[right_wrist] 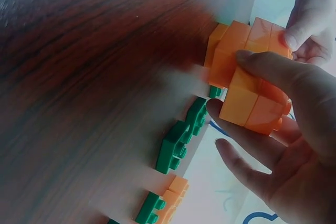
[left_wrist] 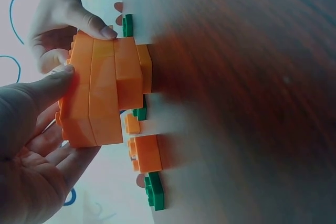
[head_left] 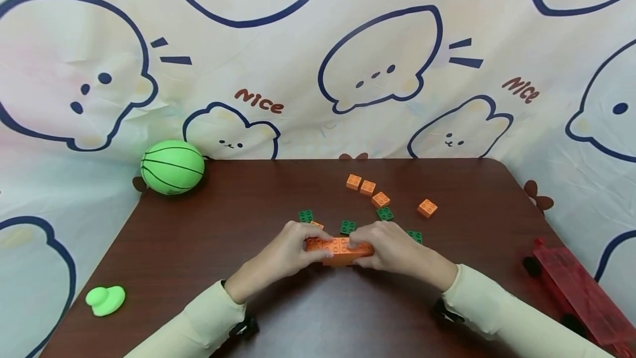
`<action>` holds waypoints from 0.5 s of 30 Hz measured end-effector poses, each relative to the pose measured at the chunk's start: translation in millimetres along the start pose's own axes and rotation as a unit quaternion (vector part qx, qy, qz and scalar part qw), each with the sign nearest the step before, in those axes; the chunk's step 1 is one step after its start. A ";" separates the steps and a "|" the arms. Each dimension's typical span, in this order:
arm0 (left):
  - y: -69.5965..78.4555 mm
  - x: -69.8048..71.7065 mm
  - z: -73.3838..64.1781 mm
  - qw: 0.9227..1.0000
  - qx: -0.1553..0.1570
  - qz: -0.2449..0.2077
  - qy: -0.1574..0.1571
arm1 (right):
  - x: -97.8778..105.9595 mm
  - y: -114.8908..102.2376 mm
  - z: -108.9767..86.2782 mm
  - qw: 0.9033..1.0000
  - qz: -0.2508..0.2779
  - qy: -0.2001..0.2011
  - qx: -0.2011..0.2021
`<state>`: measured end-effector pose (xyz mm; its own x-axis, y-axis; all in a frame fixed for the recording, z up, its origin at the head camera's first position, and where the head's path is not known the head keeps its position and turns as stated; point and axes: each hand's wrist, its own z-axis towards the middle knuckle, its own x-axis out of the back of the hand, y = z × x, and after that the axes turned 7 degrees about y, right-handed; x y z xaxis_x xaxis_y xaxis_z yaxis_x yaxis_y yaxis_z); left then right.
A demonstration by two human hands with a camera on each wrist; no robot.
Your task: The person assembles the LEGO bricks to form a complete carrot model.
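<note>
Both hands hold one built-up block of orange toy bricks [head_left: 340, 256] near the middle of the brown table. My left hand [head_left: 298, 243] grips its left end, the thumb along the near side and fingers behind. At the other end, my right hand [head_left: 390, 246] grips it the same way. The wrist views show several layers: wide orange bricks [left_wrist: 102, 114] with studs on top, and narrower ones stepping in underneath. Just beyond the hands lie loose green bricks [head_left: 348, 227] and an orange brick [left_wrist: 147, 153], partly hidden by the left hand in the head view.
Farther back are more orange bricks [head_left: 381, 199] and a lone orange brick [head_left: 427, 208]. A green ball [head_left: 172, 167] sits at the back left corner, a light green toy [head_left: 105, 300] at the left edge. A red see-through toy vehicle [head_left: 581, 291] stands at right. Patterned cloth [head_left: 298, 59] hangs behind.
</note>
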<state>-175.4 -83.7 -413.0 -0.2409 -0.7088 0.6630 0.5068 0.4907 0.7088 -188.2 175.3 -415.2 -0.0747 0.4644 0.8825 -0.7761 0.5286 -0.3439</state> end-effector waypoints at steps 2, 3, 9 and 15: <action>-0.6 -1.0 0.1 1.000 -0.003 0.000 0.002 | 0.1 -0.3 -1.1 1.000 -0.007 0.000 0.005; -0.9 -1.3 0.1 1.000 -0.007 0.001 0.003 | 0.3 -0.5 -1.1 1.000 -0.011 0.002 0.007; -3.7 2.2 0.9 1.000 -0.010 0.001 -0.001 | 0.0 -0.7 -1.2 1.000 -0.015 0.003 0.010; -14.6 19.9 13.7 0.999 -0.027 0.012 -0.024 | -0.3 -0.9 -1.8 1.000 -0.006 -0.002 -0.007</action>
<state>-198.9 -97.9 -406.9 -0.2667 -0.6721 0.6907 0.5558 0.4782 0.6800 -186.3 176.0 -415.7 -0.0672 0.4549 0.8880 -0.7675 0.5451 -0.3373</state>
